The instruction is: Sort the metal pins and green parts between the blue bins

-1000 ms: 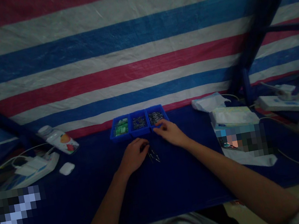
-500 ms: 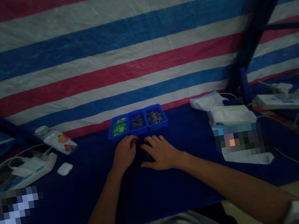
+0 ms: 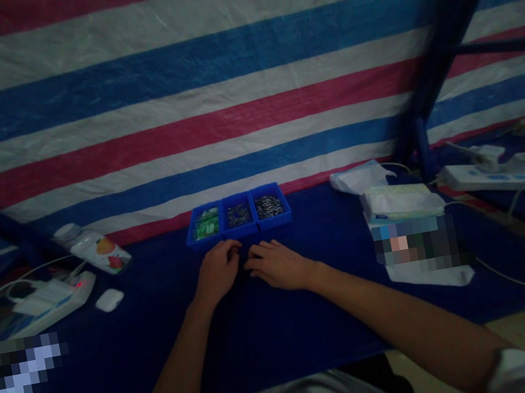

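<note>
My left hand (image 3: 219,272) rests low over the blue table, its fingers bent together and the fingertips turned toward the other hand. Just to its right, my right hand (image 3: 279,266) has its fingers curled and drawn together, pointing left. A narrow gap separates the two. Whatever lies within either hand is hidden in the dark. Beyond them stand three joined blue bins. Green and white pieces (image 3: 207,223) fill the left bin, dark small screws (image 3: 239,215) lie in the middle one, and shinier screws (image 3: 269,206) in the right one.
At left are a white bottle (image 3: 93,248) lying tilted, a power strip (image 3: 70,301) with chargers and a white earbud case (image 3: 109,300). A tissue pack (image 3: 403,201) and a loose cable sit at right, near another power strip (image 3: 507,175). A striped tarp (image 3: 247,111) hangs behind.
My right hand has gone from spread fingers, with small dark pieces visible beneath, to fingers curled together. The left hand stays nearly in place. The view shifts slightly.
</note>
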The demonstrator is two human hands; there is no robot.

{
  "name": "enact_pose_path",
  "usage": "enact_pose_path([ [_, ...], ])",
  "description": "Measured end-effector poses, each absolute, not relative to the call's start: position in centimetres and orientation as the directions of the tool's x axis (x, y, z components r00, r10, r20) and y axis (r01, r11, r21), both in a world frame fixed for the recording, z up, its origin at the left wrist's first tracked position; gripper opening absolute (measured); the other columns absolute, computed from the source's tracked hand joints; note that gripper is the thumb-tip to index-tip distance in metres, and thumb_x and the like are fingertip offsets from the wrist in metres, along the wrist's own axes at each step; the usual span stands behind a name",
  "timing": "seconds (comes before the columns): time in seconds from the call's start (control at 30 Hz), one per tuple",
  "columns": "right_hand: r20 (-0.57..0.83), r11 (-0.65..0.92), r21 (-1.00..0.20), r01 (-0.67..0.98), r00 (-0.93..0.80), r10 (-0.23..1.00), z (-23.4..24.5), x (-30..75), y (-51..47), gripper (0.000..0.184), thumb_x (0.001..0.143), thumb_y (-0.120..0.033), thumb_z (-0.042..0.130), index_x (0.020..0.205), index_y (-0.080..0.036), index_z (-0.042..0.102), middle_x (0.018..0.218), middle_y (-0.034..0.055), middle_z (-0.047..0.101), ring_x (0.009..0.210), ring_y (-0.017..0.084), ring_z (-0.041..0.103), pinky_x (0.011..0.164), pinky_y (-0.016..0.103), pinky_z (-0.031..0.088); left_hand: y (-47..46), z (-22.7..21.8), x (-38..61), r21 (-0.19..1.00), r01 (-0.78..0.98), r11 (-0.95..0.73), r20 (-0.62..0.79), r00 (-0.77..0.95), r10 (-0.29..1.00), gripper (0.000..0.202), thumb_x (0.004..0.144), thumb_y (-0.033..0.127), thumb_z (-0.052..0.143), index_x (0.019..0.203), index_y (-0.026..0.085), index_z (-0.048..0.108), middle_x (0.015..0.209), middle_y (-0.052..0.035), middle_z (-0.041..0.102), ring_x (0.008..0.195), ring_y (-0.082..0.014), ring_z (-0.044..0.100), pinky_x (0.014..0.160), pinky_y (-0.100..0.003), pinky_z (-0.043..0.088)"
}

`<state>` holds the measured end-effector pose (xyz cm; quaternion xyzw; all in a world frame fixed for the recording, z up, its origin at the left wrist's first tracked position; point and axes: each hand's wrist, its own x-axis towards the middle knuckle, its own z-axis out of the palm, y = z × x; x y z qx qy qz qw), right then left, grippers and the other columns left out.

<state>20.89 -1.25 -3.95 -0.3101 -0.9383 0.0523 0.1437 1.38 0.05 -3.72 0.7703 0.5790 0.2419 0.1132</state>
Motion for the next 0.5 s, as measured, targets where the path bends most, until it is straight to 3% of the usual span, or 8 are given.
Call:
enact_pose_path([
  [0.23,0.25,0.742,-0.187,0.643,-0.7,0.669,-3.87,21.16,-1.22,0.025,0.095,-0.031,0.05,0.114,-0.019,0.063,0.11,0.0097,0.059,0.099,0.023,0.055,0.084,0.039,0.043,0.01,-3.7,1.49,0.438,0.845,-0.307,0.235,0.221,0.946,0.024,0.085,0.015,0.049,0.098,0.022,0.067,0.099,-0.0049,0.071,0.092,-0.0213,0.066,0.086,-0.036,0.05],
  [0.5,0.214,0.732,-0.154,0.663,-0.701,0.68,-4.0,21.13,-0.99,0.029,0.093,-0.013,0.045,0.115,-0.019,0.062,0.108,0.0098,0.06,0.097,0.021,0.054,0.081,0.035,0.042,-0.15,-3.63,1.74,0.45,0.836,-0.313,0.224,0.234,0.946,0.024,0.086,0.014,0.048,0.1,0.021,0.066,0.1,-0.0058,0.07,0.094,-0.0221,0.065,0.086,-0.037,0.049],
])
